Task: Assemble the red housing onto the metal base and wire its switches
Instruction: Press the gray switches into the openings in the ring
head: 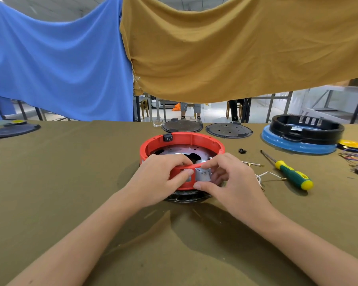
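The red ring housing [182, 141] sits over the round metal base [180, 150] in the middle of the table, with a black part [167, 138] clipped to its far rim. My left hand [159, 178] grips the housing's near wall, its thumb beside a square cutout [188, 178]. My right hand [227, 178] pinches a grey rocker switch [203, 174] between thumb and fingers, right at the near wall next to that cutout. White wires [266, 176] lie on the cloth just right of my right hand.
A green and yellow screwdriver [291, 174] lies to the right. Two black discs [228, 130] sit behind the housing, a black ring on a blue base [301, 139] at far right, coloured wires [357, 157] at the right edge. A small black piece [242, 150] lies nearby.
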Tool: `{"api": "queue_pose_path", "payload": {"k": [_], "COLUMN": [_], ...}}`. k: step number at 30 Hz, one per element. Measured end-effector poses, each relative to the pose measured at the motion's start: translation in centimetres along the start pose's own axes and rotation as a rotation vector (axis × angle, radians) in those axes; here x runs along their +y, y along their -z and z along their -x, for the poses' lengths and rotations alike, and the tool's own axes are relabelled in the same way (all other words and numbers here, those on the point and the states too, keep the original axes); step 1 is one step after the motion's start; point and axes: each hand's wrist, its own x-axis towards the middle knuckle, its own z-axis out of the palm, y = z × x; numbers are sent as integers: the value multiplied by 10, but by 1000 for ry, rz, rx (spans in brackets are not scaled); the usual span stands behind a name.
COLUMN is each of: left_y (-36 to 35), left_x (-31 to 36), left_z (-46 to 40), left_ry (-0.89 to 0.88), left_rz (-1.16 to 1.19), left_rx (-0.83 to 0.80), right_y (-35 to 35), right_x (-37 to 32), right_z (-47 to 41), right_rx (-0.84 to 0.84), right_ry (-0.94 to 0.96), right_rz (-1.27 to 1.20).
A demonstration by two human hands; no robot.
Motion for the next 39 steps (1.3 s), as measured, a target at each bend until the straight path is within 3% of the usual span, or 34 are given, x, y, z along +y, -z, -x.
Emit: {"api": "queue_pose_path", "payload": {"k": [15,26,32,39], "left_y": [0,-1,1,0], "left_x": [9,9,8,11], "left_z": [1,2,2,2], "left_ry": [-8,36,34,74], "left_rz": [36,87,103,105], "left_rx": [8,25,5,7], "right_y": [1,13,16,14], "right_x": [-1,11,22,22], "right_z": [0,-9,-12,-13], "right_rx": [-13,-50,-185,-198], "right_ry": [87,117,103,90], "right_rz": [163,88,198,166]}}
